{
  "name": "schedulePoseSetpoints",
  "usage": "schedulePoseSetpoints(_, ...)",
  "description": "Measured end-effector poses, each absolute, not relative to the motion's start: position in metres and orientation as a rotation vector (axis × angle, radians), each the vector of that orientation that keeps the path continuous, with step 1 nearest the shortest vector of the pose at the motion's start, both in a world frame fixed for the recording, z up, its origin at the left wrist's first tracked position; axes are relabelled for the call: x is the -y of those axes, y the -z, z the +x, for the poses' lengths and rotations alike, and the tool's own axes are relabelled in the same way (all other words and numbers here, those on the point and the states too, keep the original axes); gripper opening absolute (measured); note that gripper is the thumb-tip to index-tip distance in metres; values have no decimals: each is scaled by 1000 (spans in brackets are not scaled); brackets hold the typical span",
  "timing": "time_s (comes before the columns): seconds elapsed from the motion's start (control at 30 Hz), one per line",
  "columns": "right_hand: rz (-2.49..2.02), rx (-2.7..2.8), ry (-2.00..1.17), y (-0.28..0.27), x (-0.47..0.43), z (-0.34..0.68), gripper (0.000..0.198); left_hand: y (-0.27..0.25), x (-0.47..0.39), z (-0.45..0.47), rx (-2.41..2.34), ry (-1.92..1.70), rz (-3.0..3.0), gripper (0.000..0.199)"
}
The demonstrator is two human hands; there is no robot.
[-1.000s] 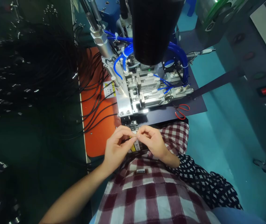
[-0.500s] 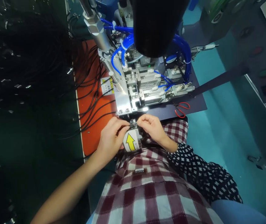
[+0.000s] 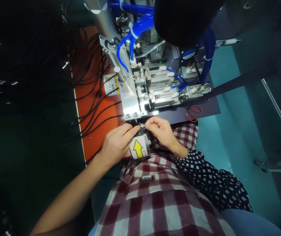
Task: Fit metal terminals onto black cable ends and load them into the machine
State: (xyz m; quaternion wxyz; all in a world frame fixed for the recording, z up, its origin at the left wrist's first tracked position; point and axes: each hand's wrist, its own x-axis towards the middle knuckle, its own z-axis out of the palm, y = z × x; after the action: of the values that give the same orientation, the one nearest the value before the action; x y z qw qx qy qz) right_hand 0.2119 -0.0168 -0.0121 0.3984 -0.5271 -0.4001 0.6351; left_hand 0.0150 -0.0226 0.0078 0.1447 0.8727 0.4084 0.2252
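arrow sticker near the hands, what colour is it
Yellow arrow sticker on white, head view.

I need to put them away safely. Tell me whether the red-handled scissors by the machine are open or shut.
Cannot tell. The scissors lie flat on the dark plate, but the blades are too small and dark to make out.

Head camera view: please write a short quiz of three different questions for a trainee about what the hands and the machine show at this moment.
1. True or false: both hands meet at the front edge of the metal fixture.
2. Which colour are the handles of the scissors? A green, B red, C white.
3. Fill in: the sticker below the fingertips shows a yellow ____.

Key
1. True: the left hand and the right hand pinch a small metal part together there; what it is cannot be told.
2. B.
3. Arrow: the arrow sticker points toward the fixture.
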Motion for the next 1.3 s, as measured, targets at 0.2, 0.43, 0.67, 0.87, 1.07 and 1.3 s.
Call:
schedulePoseSetpoints(0.2,-1311,1044,-1604,8,20,215,16,-7,23,12,-1084,-649,2530,34)
schedulePoseSetpoints(0.43,-1295,1013,-1609,25,17,212,17,4,25,11,-1184,-511,2652,38)
schedulePoseSetpoints(0.67,-1299,1012,-1621,23,17,211,16,3,24,12,-1174,-526,2676,35)
schedulePoseSetpoints(0.87,-1318,1036,-1598,25,17,211,17,6,23,11,-1159,-530,2691,36)
schedulePoseSetpoints(1.07,-1444,1212,-1445,22,20,210,11,4,23,12,-1162,-522,2717,36)
schedulePoseSetpoints(1.3,-1443,1213,-1452,24,19,211,9,4,21,14,-1124,-554,2813,35)
